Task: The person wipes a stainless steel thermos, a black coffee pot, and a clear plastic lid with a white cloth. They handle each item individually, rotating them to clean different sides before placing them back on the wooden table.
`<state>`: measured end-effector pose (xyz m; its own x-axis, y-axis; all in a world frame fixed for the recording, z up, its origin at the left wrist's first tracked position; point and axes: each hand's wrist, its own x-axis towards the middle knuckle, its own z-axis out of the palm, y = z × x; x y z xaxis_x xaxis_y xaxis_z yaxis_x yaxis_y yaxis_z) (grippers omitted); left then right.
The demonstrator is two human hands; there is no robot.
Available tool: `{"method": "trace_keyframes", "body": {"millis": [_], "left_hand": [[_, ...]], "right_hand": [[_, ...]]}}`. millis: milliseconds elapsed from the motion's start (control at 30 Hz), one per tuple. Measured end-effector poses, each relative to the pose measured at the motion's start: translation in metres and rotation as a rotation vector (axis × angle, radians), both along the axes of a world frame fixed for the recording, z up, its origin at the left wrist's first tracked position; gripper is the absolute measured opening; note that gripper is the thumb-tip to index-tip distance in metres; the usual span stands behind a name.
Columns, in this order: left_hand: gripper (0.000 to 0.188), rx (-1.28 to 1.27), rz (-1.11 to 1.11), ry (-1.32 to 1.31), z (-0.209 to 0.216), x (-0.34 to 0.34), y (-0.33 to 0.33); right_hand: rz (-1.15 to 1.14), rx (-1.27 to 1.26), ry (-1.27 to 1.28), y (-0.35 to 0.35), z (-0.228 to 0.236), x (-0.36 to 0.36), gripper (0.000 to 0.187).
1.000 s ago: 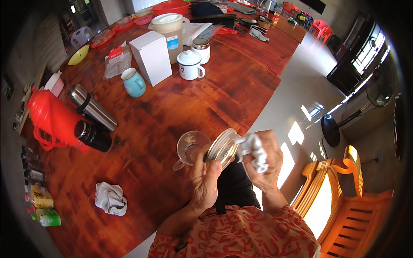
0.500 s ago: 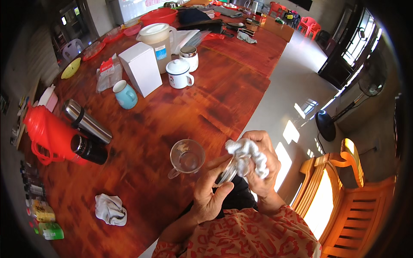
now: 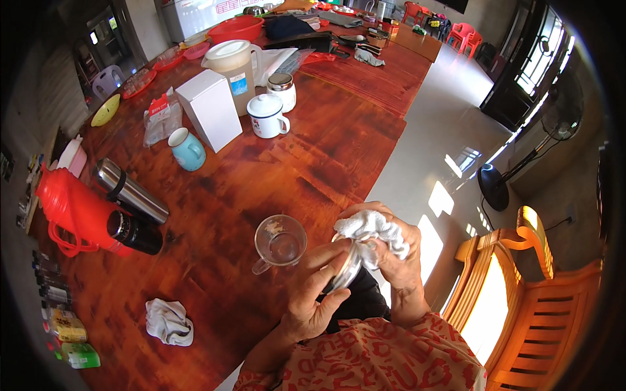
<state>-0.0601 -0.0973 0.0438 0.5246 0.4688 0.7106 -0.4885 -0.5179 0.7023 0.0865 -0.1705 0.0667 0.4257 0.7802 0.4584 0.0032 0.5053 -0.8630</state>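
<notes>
Above the table's near edge, my left hand [image 3: 312,296] grips a round, shiny lid [image 3: 347,270] between thumb and fingers, holding it tilted on edge. My right hand [image 3: 403,264] is closed round a bunched white cloth [image 3: 372,228] and presses it against the lid's upper side. Fingers and cloth hide part of the lid. Just left of my hands stands a clear glass mug [image 3: 280,241], open at the top, its handle toward me. A second crumpled white cloth [image 3: 169,322] lies farther left on the wooden table [image 3: 222,280].
At the left stand a red thermos jug [image 3: 75,202], a steel flask [image 3: 134,189] and a black one [image 3: 135,232]. Farther back are a blue mug [image 3: 187,150], a white box [image 3: 210,111], a pitcher [image 3: 236,68] and a lidded enamel mug [image 3: 267,117]. A wooden bench [image 3: 528,313] stands right.
My right hand and the cloth have shifted slightly left over the lid. The left fingers have moved along its rim, and more of the lid shows. The table things stay in place.
</notes>
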Motion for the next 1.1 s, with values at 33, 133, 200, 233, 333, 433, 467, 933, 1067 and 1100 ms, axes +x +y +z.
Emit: {"method": "trace_keyframes", "body": {"millis": [33, 133, 200, 233, 333, 433, 467, 933, 1067, 1100], "left_hand": [[0.039, -0.007, -0.037, -0.013, -0.001, 0.0, 0.0], [0.042, 0.025, -0.099, -0.016, 0.002, 0.001, 0.002], [0.043, 0.05, -0.112, 0.013, 0.008, 0.002, 0.002], [0.044, -0.001, -0.129, 0.032, 0.008, 0.002, 0.002], [0.043, -0.066, -0.142, 0.117, 0.01, 0.002, 0.004], [0.038, -0.179, -0.067, 0.16, 0.011, 0.0, -0.001], [0.037, -0.217, -0.037, 0.166, 0.01, 0.001, -0.004], [0.025, -0.211, -0.039, 0.063, -0.004, 0.004, -0.009], [0.023, -0.32, -0.039, -0.035, -0.011, 0.008, -0.01], [0.022, -0.321, -0.016, -0.027, -0.014, 0.008, -0.009]], "right_hand": [[0.048, 0.004, 0.088, -0.002, -0.002, 0.002, 0.028], [0.132, 0.064, 0.24, -0.005, -0.017, 0.012, 0.035], [0.122, 0.143, 0.174, -0.001, -0.017, 0.015, 0.036], [0.106, 0.175, 0.112, 0.001, -0.016, 0.018, 0.036], [0.038, 0.167, -0.114, 0.0, -0.005, 0.024, 0.033], [-0.035, 0.184, -0.507, 0.003, 0.009, 0.029, 0.03], [-0.064, 0.184, -0.602, 0.005, 0.014, 0.027, 0.031], [-0.192, 0.14, -0.151, 0.016, 0.0, 0.001, 0.032], [-0.124, -0.076, 0.105, 0.012, -0.006, -0.003, 0.021], [-0.099, -0.104, 0.152, 0.014, -0.004, -0.004, 0.019]]}}
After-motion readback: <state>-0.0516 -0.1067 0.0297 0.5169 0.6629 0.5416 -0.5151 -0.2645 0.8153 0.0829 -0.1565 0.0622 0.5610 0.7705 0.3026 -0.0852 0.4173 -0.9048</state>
